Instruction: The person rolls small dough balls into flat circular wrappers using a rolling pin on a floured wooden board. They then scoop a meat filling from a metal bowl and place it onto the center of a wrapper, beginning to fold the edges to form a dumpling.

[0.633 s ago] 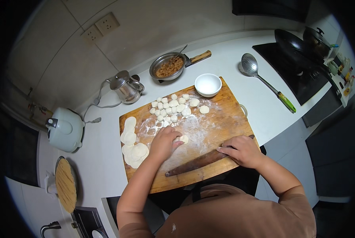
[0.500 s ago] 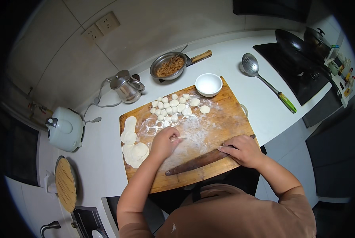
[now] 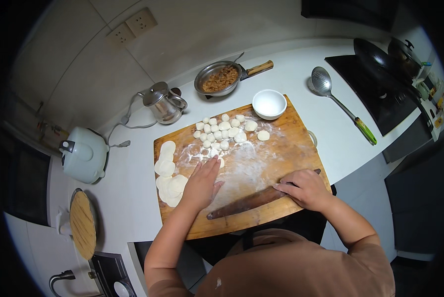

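Observation:
My left hand [image 3: 203, 184] is stretched out low over the floured wooden board [image 3: 296, 143], its fingers extended. A small dough piece [image 3: 221, 162] shows beside its fingertips; whether the hand touches it I cannot tell. My right hand [image 3: 307, 189] is wrapped around the thick end of a dark tapered wooden rolling pin [image 3: 244, 203], which lies slanted across the board's near side. Several small dough balls [image 3: 224, 133] are clustered at the far side in flour. Thin round dough wrappers [image 3: 167, 148] overlap along the left edge.
A white bowl [image 3: 269, 105] rests on the board's far corner. Behind it are a metal pan of brown filling [image 3: 220, 79] and a steel kettle [image 3: 164, 104]. A slotted ladle [image 3: 322, 81] lies to the right, near the stove [image 3: 368, 99]. A pale green appliance [image 3: 85, 155] stands at left.
My left hand has opened from a pinch on a small dough piece, fingers now extended and the piece beside them. My right hand remains on the rolling pin. The view has shifted slightly.

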`<state>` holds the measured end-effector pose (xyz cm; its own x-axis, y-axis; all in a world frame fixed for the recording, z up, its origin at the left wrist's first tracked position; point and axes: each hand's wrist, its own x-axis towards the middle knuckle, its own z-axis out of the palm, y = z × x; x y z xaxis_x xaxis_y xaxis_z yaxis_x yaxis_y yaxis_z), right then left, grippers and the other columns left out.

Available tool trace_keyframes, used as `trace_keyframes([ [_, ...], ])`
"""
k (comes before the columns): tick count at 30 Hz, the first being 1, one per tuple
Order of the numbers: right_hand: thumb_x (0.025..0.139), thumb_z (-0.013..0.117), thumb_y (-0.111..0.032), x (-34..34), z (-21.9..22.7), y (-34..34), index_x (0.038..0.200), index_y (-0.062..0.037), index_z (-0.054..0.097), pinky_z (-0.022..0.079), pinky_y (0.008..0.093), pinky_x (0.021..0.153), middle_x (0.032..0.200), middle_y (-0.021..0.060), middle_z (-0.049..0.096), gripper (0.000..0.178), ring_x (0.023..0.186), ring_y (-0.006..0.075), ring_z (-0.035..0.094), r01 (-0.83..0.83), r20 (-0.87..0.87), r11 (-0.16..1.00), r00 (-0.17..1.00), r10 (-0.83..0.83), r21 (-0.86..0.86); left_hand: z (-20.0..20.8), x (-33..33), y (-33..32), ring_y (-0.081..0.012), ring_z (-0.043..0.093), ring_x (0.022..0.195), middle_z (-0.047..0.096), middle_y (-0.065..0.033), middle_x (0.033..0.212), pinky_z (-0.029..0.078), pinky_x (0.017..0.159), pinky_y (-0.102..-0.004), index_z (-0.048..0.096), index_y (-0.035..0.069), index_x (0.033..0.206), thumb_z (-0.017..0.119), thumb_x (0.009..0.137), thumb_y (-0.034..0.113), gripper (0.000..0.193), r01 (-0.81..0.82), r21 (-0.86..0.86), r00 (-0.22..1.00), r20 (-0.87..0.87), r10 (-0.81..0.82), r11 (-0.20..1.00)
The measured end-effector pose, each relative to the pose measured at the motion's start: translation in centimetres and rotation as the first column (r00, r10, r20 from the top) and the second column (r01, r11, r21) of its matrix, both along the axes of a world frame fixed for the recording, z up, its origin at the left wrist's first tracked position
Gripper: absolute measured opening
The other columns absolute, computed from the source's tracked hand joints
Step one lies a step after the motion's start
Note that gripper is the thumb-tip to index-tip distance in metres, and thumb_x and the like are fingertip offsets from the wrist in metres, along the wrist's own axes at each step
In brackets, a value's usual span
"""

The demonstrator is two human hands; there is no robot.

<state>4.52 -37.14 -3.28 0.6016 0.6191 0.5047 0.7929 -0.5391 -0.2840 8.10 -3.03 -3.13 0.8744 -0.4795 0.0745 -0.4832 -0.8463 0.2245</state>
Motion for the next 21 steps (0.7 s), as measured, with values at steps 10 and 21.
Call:
trace_keyframes([
  [10,0.081,0.064,-0.01,0.1,-0.1,-0.1,0.117,-0.018,0.067,0.049,0.0358,0.076,0.102,0.0014,0.066,0.037,0.094,0.0224,0.063,-0.02,-0.027,0.999,0.999,0.019,-0.033,0.6,-2.9,1.4,-0.0274,0.03,0.146,0.034,-0.0122,0.156,0.023,0.12,-0.0453,0.032,0.006,0.15,0.064,0.091,0.024,0.07,0.16,0.08,0.974,-0.175,-0.144,0.984],
  [21,0.083,0.061,-0.012,0.0,0.3,0.4,0.12,-0.0176,0.065,0.049,0.0358,0.075,0.102,0.0017,0.065,0.038,0.093,0.023,0.063,-0.122,-0.048,0.992,0.992,0.12,-0.04,0.7,-0.5,-3.7,-0.0283,0.023,0.149,0.022,-0.014,0.161,0.017,0.122,-0.046,0.023,0.004,0.153,0.057,0.09,0.014,0.073,0.397,-0.051,0.846,-0.366,-0.387,0.916],
])
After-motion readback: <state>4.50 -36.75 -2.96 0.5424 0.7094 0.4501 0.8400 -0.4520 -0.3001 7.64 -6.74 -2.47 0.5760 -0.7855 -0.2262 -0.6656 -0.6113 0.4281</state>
